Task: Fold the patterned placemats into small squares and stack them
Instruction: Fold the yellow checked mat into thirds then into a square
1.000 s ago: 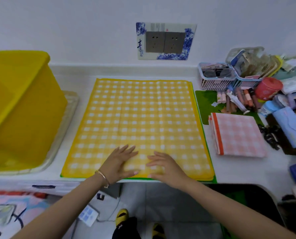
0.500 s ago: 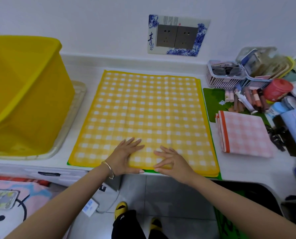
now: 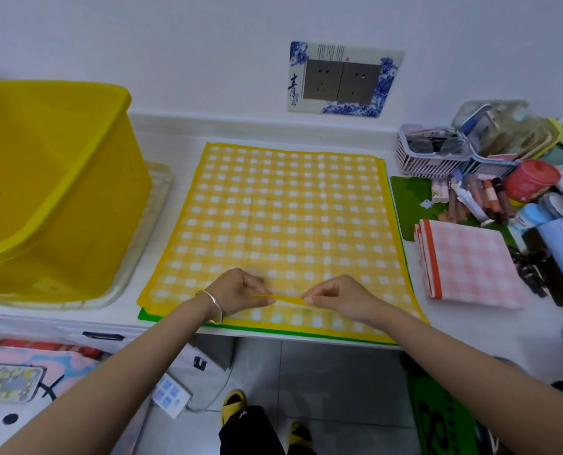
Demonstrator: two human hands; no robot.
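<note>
A: White counter (image 3: 470, 326) along a white wall (image 3: 175, 44), with a double socket plate (image 3: 344, 80) up on it. Any placemat in sight?

B: Yes, a yellow checked placemat (image 3: 283, 218), spread flat mid-counter from near the wall to the near edge. Lies on a green mat (image 3: 145, 314), seen only as a thin strip along the near side and at the near left corner.

A: And the hands?

B: Both over its near part, close together but not touching. On the left hand (image 3: 237, 289), a bracelet (image 3: 213, 303) at the wrist, with thumb and curled fingers pinching one end of a narrow yellow border strip (image 3: 288, 298). Same pinch by the right hand (image 3: 336, 295) on the other end. Strip raised slightly off the checks, stretched between the two pinches.

A: Part of the top sheet, or of one below?

B: Cannot tell. More yellow checks and another yellow border visible nearer, beneath it.

A: Anything folded?

B: One folded pink checked placemat (image 3: 470, 261) to the right, just beside the yellow one. Layered edges and orange border facing left, far corner over a dark green pad (image 3: 411, 198).

A: Elsewhere on the counter?

B: Far right, crowded together: a slatted basket (image 3: 428, 159), a red tin (image 3: 531, 180) and cosmetic tubes (image 3: 477, 198). Left: a big yellow tub (image 3: 50, 192) on a clear tray (image 3: 158, 198).

A: Below?

B: Tiled floor (image 3: 339, 372), a white power strip (image 3: 170, 394) and yellow slippers (image 3: 233, 402).
</note>
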